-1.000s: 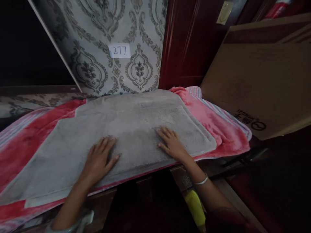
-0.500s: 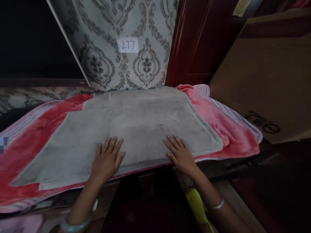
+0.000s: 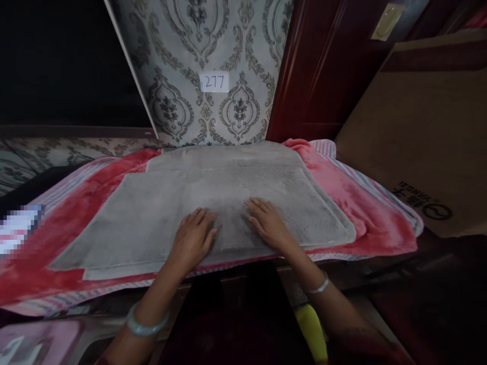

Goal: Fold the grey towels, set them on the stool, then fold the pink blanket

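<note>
Bangle (image 3: 144, 330): pale, round the left wrist.
Left hand (image 3: 193, 238): palm down on the gray cloth (image 3: 228, 183), fingers close, thumb held apart.
Right hand (image 3: 269, 226): palm down on the same cloth, fingers slightly spread.
Gray cloth: laid flat under both hands, on top of the red blanket (image 3: 384, 223).
Red blanket: showing past the cloth at left and right, striped along its border.
Cardboard box (image 3: 429, 132): beside the blanket's right end.
Wall (image 3: 175, 56): patterned, bearing a paper (image 3: 215, 81) marked 277.
</note>
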Demonstrator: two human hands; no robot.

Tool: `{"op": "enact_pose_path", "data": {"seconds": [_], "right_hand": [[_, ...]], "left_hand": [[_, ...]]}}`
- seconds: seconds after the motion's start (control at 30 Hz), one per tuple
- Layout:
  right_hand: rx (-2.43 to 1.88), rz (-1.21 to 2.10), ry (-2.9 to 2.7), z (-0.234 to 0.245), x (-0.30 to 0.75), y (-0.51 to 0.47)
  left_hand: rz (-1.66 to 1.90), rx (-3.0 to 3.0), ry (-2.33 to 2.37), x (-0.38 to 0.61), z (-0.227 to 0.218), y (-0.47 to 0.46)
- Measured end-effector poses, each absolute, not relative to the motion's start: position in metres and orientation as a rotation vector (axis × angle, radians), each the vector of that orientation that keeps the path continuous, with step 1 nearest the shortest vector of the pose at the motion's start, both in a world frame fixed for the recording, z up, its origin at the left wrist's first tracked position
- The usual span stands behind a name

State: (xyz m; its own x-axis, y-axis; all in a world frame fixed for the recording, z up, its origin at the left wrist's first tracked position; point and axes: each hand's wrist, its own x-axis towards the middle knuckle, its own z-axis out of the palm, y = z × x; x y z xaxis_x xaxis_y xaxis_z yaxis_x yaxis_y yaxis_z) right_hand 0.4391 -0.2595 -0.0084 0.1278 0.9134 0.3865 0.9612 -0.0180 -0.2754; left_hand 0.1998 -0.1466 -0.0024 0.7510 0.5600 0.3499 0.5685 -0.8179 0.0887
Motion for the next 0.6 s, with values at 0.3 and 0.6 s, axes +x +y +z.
{"op": "enact_pose_path", "data": {"seconds": [0.3, 0.6], "right_hand": [[-2.192, 0.025, -2.017, -0.026, 0.421, -0.233], [-2.075, -0.013, -2.03, -0.04, 0.411, -0.283]], "left_hand": [[-0.344, -2.914, -0.977, 0.22, -0.031, -0.166], [-0.503, -2.937, -0.916, 0.181, -0.044, -0.193]]}}
